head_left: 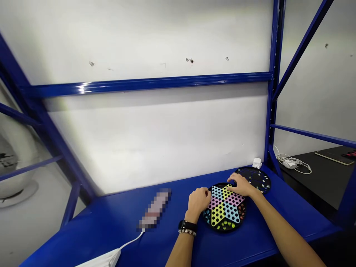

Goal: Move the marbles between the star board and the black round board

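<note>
So we're looking at a star-shaped game board [224,204] sitting in a round black tray [228,230] on a blue counter [111,218], towards its right end. The left hand [199,200] is at the left side of the board, fingers curled in, and we can't tell if they're pinching anything. There's a black band [189,226] and a beaded bracelet [187,232] on that wrist. The right hand [241,185] is over the far side, thumb by the yellow tip and parted from the bent fingers; we can't tell whether those grip anything either.

Around the star we spot green pieces [226,224] at the near edge, reddish pieces [241,212] on the right and blue pieces [207,215] on the left. Just behind the right hand lies a dark round disc [260,180] with pale spots, with a white adapter [257,162] near it. Over on the left we've got a pixelated object [155,209] with a white cable [130,242] at its near end.
</note>
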`<state>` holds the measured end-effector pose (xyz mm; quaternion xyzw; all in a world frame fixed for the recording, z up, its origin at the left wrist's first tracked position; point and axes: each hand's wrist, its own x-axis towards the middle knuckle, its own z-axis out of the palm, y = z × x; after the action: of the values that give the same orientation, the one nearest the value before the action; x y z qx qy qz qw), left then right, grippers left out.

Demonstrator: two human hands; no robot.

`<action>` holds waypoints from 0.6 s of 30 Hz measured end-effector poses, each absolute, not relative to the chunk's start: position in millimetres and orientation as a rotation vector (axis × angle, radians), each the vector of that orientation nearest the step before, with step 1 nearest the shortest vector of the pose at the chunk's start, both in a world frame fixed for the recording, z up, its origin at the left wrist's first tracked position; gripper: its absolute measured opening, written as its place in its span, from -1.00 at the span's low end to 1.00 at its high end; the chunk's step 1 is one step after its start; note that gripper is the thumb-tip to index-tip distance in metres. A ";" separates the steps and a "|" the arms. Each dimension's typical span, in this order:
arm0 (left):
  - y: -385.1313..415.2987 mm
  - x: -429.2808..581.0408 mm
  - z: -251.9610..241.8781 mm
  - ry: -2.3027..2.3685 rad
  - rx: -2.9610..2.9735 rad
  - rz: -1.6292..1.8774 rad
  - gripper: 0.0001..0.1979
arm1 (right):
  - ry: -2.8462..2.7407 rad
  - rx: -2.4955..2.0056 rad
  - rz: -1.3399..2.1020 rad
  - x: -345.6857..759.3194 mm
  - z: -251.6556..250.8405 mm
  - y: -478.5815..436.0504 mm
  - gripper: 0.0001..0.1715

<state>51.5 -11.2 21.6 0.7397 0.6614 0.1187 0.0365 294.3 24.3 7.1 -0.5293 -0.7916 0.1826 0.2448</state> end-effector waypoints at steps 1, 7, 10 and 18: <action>-11.5 51.7 21.4 2.013 2.279 0.359 -0.69 | -2.221 -1.413 0.516 287.0 9.0 20.1 -0.57; -13.0 53.4 20.4 1.851 2.379 0.444 -0.68 | -2.292 -1.548 0.428 270.5 16.0 8.4 -0.51; -12.4 52.7 22.0 1.840 2.395 0.535 -0.65 | -2.250 -1.660 0.342 269.6 17.1 9.6 -0.55; -9.3 42.1 24.9 2.071 2.248 0.451 -0.71 | -2.144 -1.816 0.221 264.9 17.0 9.2 -0.60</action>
<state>42.1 -9.3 24.9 0.7273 0.6701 0.1460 0.0257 264.9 9.2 17.0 -0.6359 -0.7508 0.0773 0.1612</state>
